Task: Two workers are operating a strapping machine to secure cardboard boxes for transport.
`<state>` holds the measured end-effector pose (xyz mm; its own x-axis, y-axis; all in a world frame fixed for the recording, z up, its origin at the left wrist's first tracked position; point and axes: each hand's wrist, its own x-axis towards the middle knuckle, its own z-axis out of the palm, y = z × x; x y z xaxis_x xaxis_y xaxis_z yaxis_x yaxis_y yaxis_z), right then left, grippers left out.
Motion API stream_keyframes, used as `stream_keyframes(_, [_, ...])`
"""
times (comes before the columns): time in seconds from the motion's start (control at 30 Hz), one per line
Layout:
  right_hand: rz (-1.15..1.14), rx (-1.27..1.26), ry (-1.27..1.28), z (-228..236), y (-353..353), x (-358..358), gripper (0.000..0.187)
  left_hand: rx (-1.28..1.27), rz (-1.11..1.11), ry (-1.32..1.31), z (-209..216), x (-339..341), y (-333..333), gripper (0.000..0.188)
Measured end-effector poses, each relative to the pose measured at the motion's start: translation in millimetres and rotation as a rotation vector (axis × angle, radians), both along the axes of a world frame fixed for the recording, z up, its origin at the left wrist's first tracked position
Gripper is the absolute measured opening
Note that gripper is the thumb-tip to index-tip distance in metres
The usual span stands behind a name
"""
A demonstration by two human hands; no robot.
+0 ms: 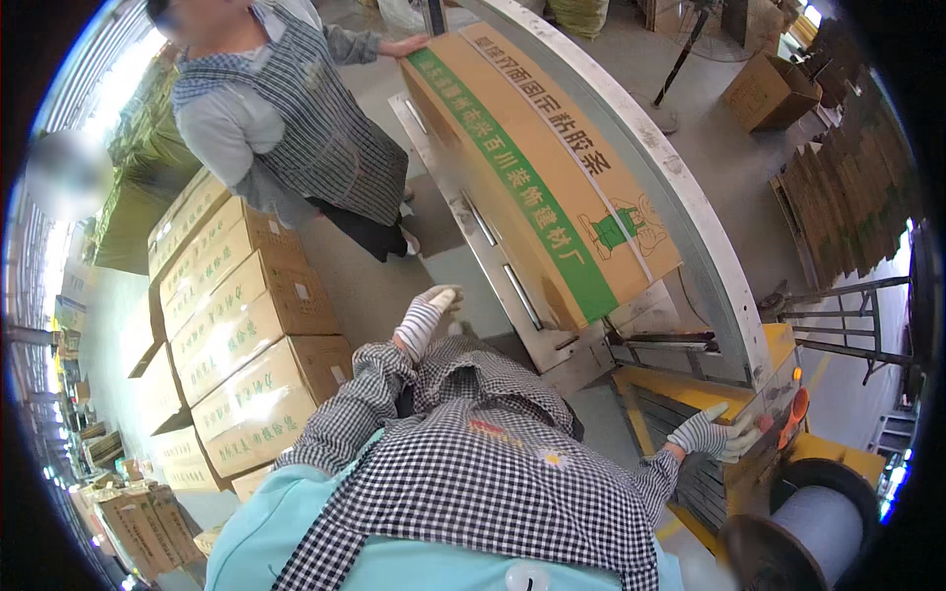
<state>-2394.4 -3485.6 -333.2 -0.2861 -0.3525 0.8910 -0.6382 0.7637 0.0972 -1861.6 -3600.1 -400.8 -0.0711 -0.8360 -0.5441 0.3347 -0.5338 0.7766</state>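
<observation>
A long brown carton [552, 167] with a green band lies on the metal machine table [493, 246], a pale strap [591, 177] running lengthwise over its top. My left hand [429, 317], in a striped glove, hovers in front of my apron, short of the table's near edge. It holds nothing, its fingers loosely bent. To the right, my right hand [704, 433], gloved alike, reaches with fingers apart to the yellow machine body [778, 350], close to an orange-red round part [794, 418]. Whether its fingertips touch the machine I cannot tell.
A metal arch [680, 167] curves over the carton. Across the table, a co-worker [296, 118] rests a hand on the carton's far end. Stacked cartons [261, 355] stand at left. A strap spool [818, 532] sits at lower right; flattened cardboard [847, 207] leans beyond.
</observation>
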Motion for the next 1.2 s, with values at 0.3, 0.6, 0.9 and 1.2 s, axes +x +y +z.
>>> stream_keyframes(0.3, [-0.017,0.025,-0.067,-31,4,-22,0.053,-0.264,-0.251,-0.397,-31,-65,-114,0.031])
stream_keyframes(0.6, [-0.067,0.094,-0.248,35,-27,33,0.072,-0.968,-0.887,-1.465,2,-95,-373,0.043])
stream_keyframes(0.9, [-0.351,0.046,-0.505,8,-34,100,0.077,-0.95,-0.904,-1.886,-64,-67,-573,0.017])
stream_keyframes(1.2, [-0.153,0.449,-1.77,-127,-13,224,0.056,-0.528,-1.178,-1.857,-52,-47,-637,0.05])
